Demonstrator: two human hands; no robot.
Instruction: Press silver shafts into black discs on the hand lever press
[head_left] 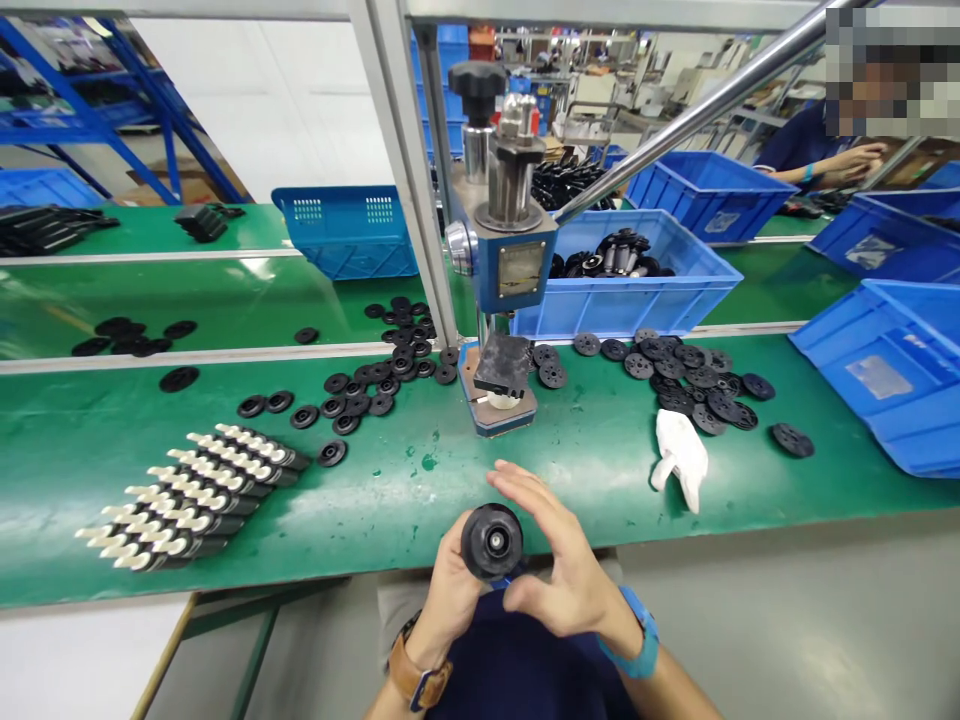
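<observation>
My left hand (450,590) is closed around a round black plastic part with a white centre (491,540), held just in front of the green table's (420,500) near edge. My right hand (559,560) cups the same part from the right, thumb under it and fingers stretched above. A small blue hand press (502,260) stands directly beyond, its base (499,400) holding a black block over a white piece. Rows of black shafts with white tips (195,495) lie to the left.
Loose black discs are scattered left (375,385) and right (694,375) of the press. A white cloth (682,455) lies right of centre. Blue bins (622,290) (892,370) stand behind and right. Another person's arm (825,165) works at the far right.
</observation>
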